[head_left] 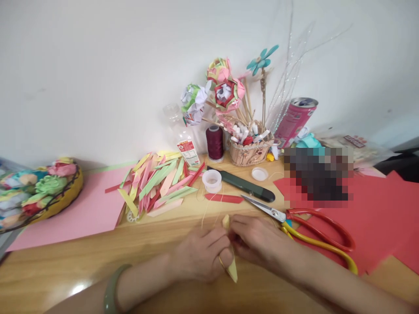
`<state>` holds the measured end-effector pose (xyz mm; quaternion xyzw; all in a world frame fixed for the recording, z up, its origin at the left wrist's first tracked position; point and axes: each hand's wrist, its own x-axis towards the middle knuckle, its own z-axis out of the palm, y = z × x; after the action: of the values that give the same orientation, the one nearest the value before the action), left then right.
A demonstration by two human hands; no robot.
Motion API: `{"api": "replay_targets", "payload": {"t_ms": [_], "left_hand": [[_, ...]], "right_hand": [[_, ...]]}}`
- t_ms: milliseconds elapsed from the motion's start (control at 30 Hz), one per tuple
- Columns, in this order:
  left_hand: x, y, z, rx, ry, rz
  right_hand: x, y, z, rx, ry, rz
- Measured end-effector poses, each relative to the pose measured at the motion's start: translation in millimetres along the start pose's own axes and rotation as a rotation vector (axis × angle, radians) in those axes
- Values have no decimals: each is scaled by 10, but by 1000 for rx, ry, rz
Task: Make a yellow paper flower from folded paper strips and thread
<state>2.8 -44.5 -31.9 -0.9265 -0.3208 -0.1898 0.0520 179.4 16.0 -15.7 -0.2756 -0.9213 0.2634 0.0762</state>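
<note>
My left hand point(205, 253) and my right hand point(250, 237) meet low in the middle of the view, over the wooden table. Both are closed around a pale yellow folded paper strip point(232, 271), whose pointed end sticks out below and whose other tip shows above the fingers. The fingers cover its middle. Just beyond the hands lies a red paper strip point(224, 198), with thin thread running across it. A small white round container point(212, 181) stands open behind that. Scissors point(278, 214) with red and yellow handles lie to the right, blades pointing left.
Several coloured paper strips point(160, 181) are heaped at left. A dark green cutter point(250, 186), white lid point(259, 174), purple thread spool point(214, 144), clear bottle point(176, 131), flower basket point(250, 152) and pink can point(296, 120) stand behind. Red paper point(376, 218) covers the right, pink paper point(94, 205) the left.
</note>
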Motion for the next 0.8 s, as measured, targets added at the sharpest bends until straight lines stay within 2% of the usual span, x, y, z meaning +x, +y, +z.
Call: {"api": "replay_targets", "payload": {"t_ms": [200, 467, 600, 800], "left_hand": [[23, 4, 21, 62, -6, 31], [58, -36, 43, 95, 143, 169], [66, -26, 27, 107, 178, 189], [66, -25, -1, 110, 163, 180]], "right_hand": [[-17, 3, -15, 4, -42, -10], [44, -44, -187, -55, -158, -99], [71, -37, -156, -84, -129, -125], [66, 30, -49, -26, -40, -72]]}}
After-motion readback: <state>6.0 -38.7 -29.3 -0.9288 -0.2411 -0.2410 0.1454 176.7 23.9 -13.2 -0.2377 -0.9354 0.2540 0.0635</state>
